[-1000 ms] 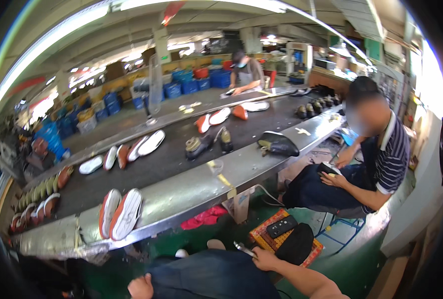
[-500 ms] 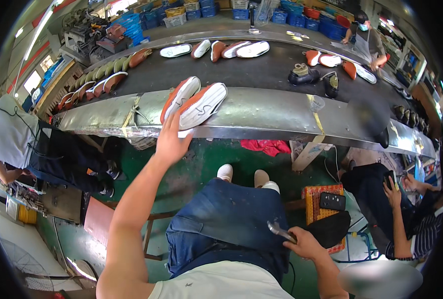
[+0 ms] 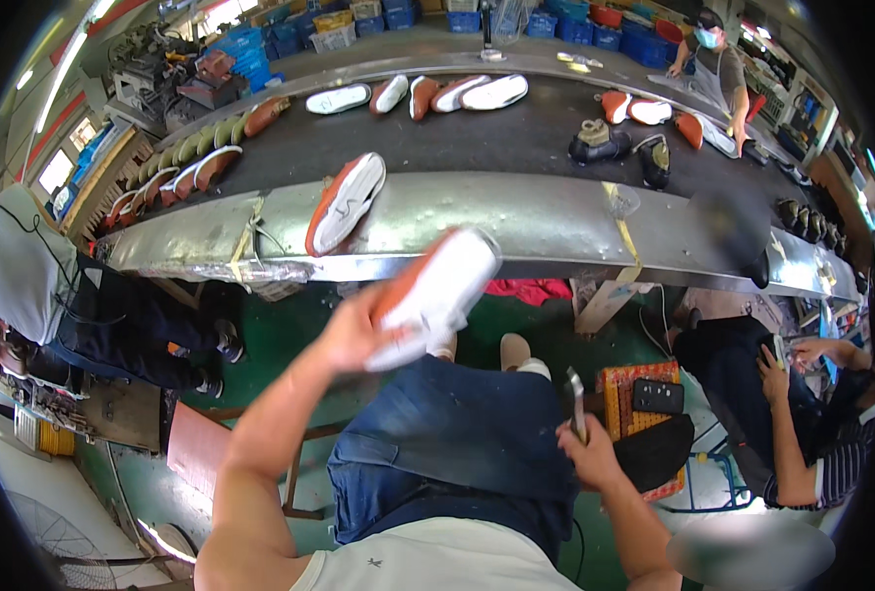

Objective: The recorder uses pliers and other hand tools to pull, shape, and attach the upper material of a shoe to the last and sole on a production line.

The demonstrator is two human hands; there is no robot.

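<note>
My left hand [image 3: 352, 333] grips a rust-brown shoe [image 3: 413, 281] by one end. The shoe is lifted off the bench, white sole up, slightly blurred, between the bench edge and my lap. Its mate, another rust-brown shoe [image 3: 347, 205], lies sole up on the bench's metal edge. Closed around the handle of a metal hand tool [image 3: 577, 394], my right hand [image 3: 590, 453] rests above my right thigh. The silver tool points up; its exact kind is not clear.
A dark conveyor-like bench [image 3: 536, 118] carries several brown and white shoes [image 3: 494, 92], dark boots [image 3: 600, 143] and olive shoes [image 3: 201, 138]. A stool [image 3: 610, 394] beside me holds a phone [image 3: 657, 396] and a black cap [image 3: 654, 453]. People work left, right and far right.
My left hand has taken hold of the right-hand shoe of the pair and drawn it off the bench toward me. My right hand has raised and turned the tool upright.
</note>
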